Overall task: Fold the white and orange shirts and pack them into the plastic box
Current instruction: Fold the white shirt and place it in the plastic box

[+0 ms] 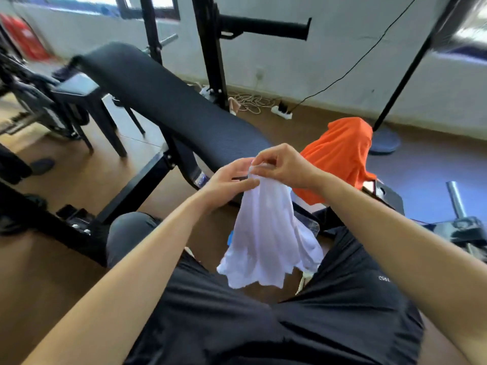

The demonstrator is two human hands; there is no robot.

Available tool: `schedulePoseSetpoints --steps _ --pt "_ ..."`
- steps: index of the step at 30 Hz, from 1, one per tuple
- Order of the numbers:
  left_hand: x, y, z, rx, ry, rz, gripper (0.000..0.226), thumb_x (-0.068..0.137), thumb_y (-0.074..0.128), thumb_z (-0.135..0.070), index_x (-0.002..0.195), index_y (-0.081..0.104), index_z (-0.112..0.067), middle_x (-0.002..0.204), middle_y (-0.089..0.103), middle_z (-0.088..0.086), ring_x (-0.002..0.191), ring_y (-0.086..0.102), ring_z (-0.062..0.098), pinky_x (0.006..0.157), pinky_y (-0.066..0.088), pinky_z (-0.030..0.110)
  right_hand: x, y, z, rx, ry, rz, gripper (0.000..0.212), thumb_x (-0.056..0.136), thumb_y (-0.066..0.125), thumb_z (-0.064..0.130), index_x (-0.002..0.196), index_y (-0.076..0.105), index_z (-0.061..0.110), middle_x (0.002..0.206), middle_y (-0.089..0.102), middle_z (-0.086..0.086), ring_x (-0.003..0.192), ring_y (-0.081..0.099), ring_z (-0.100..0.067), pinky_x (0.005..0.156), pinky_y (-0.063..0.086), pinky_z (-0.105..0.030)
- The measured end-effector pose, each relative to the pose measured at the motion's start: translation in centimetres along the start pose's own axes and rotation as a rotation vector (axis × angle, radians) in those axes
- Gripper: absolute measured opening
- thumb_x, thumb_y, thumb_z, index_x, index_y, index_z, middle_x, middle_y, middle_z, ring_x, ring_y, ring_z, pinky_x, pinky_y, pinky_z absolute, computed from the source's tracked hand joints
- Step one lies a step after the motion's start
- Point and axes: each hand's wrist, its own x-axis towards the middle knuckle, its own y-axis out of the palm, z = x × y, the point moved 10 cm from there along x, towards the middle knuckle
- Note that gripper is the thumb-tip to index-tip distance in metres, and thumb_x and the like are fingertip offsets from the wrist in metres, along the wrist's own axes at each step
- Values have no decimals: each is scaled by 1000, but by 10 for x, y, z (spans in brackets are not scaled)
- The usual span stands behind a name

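Observation:
The white shirt [266, 233] hangs bunched in front of me, above my lap. My right hand [283, 164] pinches its top edge between thumb and fingers. Just left of it, my left hand [232, 180] touches the same upper part of the cloth, fingers loosely curled on it. The orange shirt [340, 154] is draped over something upright to the right, behind my right wrist. A clear plastic box [309, 223] shows only as a corner with a blue bit, mostly hidden behind the white shirt.
A black padded weight bench [163, 96] slants across the middle left, with its black steel frame [139, 188] low on the brown floor. Black rack uprights [213, 61] stand behind. A power strip and cables [279, 110] lie by the wall. A dumbbell bar [457, 204] is at right.

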Motion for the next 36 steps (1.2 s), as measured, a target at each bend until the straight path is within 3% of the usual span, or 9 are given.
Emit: schedulePoseSetpoints --steps 3,6,10,13,20,23,29,31,36 --pt "4 16 10 29 -16 45 26 96 68 -24 108 68 0 88 66 4 80 59 10 72 49 25 -7 -6 -7 14 13 -21 7 87 76 10 87 76 4 66 66 16 64 56 3 63 42 -13" --pt "7 14 26 158 -34 68 39 94 71 -30 86 60 6 68 48 -1 60 40 8 54 33 20 -17 -14 -27 -23 60 -23 8 86 78 15 84 75 7 71 69 10 66 57 2 64 43 -15" --pt "11 9 51 262 -92 169 36 89 75 -36 95 70 -1 80 63 17 72 52 11 66 44 27 -19 -41 -43 -18 86 -186 9 86 77 19 82 74 11 74 70 -3 69 56 -4 66 45 -23" --pt "10 -7 59 300 -95 122 33 90 74 -34 84 68 -2 66 53 0 59 42 4 56 36 18 -17 -62 -52 -50 94 -267 11 85 79 19 84 75 8 74 69 -2 69 56 -5 67 45 -21" --pt "14 -106 50 57 1 -318 40 84 76 -43 84 67 -4 77 57 4 73 49 15 64 40 32 -33 -8 -121 -69 300 40 22 81 83 18 67 66 16 55 44 9 51 37 -3 52 31 -20" --pt "18 -121 49 305 -1 -283 11 82 83 -22 81 72 -20 68 64 -14 64 52 1 61 45 19 -35 -1 -138 37 330 -66 11 85 78 16 78 72 11 63 56 3 61 43 -4 58 36 -26" --pt "9 -137 60 826 26 -254 33 75 79 -21 108 77 -19 97 71 2 88 64 18 80 48 31 -24 -41 -136 264 375 -411 5 91 67 1 89 70 4 68 62 8 56 52 6 58 43 -11" --pt "6 -147 63 882 -23 -337 11 84 75 -23 93 77 -17 80 67 2 79 62 24 71 42 30 -16 -46 -131 310 377 -435 3 92 66 1 91 69 1 72 61 1 58 53 3 58 45 -13" --pt "8 -158 95 712 -232 -359 36 92 71 -30 61 52 -25 59 46 -8 64 45 19 57 35 33 -12 -75 -135 269 430 -589 11 89 64 0 85 68 9 72 61 3 58 53 2 58 45 -15"
